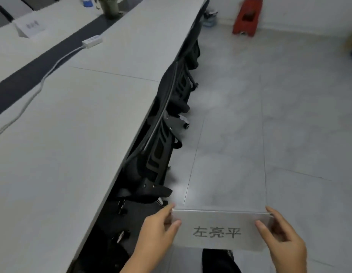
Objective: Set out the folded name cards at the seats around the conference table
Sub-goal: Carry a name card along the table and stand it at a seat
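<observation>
In the head view, both hands hold one name card point(218, 230) low in the frame, at about 6 o'clock, over the floor point(269, 115) and just beside the desk point(72, 134) edge, not on it. The left hand point(155, 231) pinches the card's left end, thumb on the front face and fingers behind; the right hand point(283, 235) does the same at the right end, so each grip is closed on the card. The fingers behind the card are hidden by it. Three dark printed characters read clearly on its front; its lower edge is soft and partly lost against a dark shape below it, which is cut off by the frame and cannot be identified. Both wrists run out of the bottom edge.

A row of black chairs point(165, 125) is pushed under the desk along its right side, their seats mostly hidden beneath the top. At 10 o'clock a second name card point(31, 27) stands on the desk, its print too blurred to read. A white power strip point(92, 41) lies near 11 o'clock, its cable trailing off the left edge. At 12 o'clock a dark pot with a plant point(110, 6) is cut off by the top. A red stool point(248, 16) stands on the floor at 1 o'clock
</observation>
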Tool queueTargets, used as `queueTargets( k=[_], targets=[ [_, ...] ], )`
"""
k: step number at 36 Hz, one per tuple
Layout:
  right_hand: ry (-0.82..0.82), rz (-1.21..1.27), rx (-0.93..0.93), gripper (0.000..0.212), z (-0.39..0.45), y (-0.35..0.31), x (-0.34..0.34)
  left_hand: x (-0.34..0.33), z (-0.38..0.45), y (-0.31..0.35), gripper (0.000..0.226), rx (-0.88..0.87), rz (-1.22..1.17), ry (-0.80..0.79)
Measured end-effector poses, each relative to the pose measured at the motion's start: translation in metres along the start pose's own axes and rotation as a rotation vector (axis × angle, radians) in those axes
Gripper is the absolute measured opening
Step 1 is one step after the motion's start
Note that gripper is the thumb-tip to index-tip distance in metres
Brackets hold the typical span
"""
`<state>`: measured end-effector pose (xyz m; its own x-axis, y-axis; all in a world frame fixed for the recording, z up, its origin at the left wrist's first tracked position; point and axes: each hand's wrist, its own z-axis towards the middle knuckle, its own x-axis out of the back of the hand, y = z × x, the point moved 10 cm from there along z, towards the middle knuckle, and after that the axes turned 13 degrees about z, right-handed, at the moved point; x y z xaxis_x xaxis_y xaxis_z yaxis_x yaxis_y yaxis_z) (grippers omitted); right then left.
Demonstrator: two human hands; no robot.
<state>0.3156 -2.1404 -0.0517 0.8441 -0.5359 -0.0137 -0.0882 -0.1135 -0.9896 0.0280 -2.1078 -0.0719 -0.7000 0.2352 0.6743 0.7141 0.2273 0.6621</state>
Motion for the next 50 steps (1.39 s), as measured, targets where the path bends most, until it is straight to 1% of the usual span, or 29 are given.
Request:
queueTargets(
  k=[4, 7, 10, 13, 15, 18, 21, 22, 25, 27, 29, 32, 34, 37, 42, 46, 48, 50],
  targets=[
    [0.045, -0.003, -0.041, 0.061, 0.05, 0.014, 0.045, -0.054, 0.037, 0.04, 0.041, 0.042, 0.016, -0.033],
    [0.032, -0.024, -0.08, 0.035, 0.099, 0.016, 0.068, -0.089, 0.066, 0.071, 0.039, 0.076, 0.011, -0.051],
    [0.022, -0.005, -0.11, 0.037, 0.148, 0.014, 0.082, -0.109, 0.095, 0.099, 0.04, 0.105, -0.011, -0.067],
    [-0.01, 0.003, -0.133, 0.035, 0.194, 0.007, 0.08, -0.112, 0.121, 0.122, 0.04, 0.11, -0.044, -0.019],
    [-0.05, 0.014, -0.138, 0.036, 0.223, 0.002, 0.067, -0.111, 0.14, 0.127, 0.038, 0.135, -0.1, 0.019],
    [-0.078, 0.036, -0.155, 0.057, 0.26, -0.001, 0.043, -0.109, 0.17, 0.123, 0.039, 0.197, -0.162, 0.064],
    [-0.094, 0.079, -0.188, 0.057, 0.296, 0.004, 0.016, -0.103, 0.206, 0.119, 0.039, 0.239, -0.188, 0.123],
    [-0.095, 0.089, -0.192, 0.061, 0.31, 0.005, 0.006, -0.101, 0.22, 0.119, 0.038, 0.249, -0.193, 0.134],
    [-0.09, 0.096, -0.163, 0.071, 0.36, 0.004, -0.022, -0.092, 0.27, 0.127, 0.038, 0.256, -0.204, 0.16],
    [-0.092, 0.114, -0.137, 0.073, 0.398, -0.005, -0.047, -0.081, 0.308, 0.138, 0.041, 0.246, -0.218, 0.178],
    [-0.116, 0.119, -0.118, 0.071, 0.434, -0.016, -0.076, -0.065, 0.348, 0.153, 0.045, 0.232, -0.24, 0.191],
    [-0.147, 0.111, -0.084, 0.059, 0.486, -0.046, -0.12, -0.031, 0.404, 0.183, 0.041, 0.19, -0.221, 0.216],
    [-0.189, 0.099, -0.044, 0.06, 0.516, -0.069, -0.15, -0.007, 0.435, 0.2, 0.039, 0.162, -0.212, 0.245],
    [-0.274, 0.057, 0.016, 0.069, 0.553, -0.091, -0.193, 0.022, 0.468, 0.214, 0.038, 0.157, -0.229, 0.285],
    [-0.445, -0.039, 0.097, 0.074, 0.597, -0.103, -0.27, 0.058, 0.502, 0.213, 0.033, 0.234, -0.213, 0.323],
    [-0.625, -0.053, 0.136, 0.072, 0.619, -0.114, -0.349, 0.099, 0.512, 0.199, 0.031, 0.403, -0.2, 0.487],
    [-0.748, -0.044, 0.151, 0.068, 0.622, -0.123, -0.395, 0.124, 0.511, 0.193, 0.025, 0.494, -0.212, 0.631],
    [-0.874, -0.036, 0.161, 0.064, 0.622, -0.135, -0.439, 0.148, 0.506, 0.19, 0.012, 0.563, -0.23, 0.803]
  ],
)
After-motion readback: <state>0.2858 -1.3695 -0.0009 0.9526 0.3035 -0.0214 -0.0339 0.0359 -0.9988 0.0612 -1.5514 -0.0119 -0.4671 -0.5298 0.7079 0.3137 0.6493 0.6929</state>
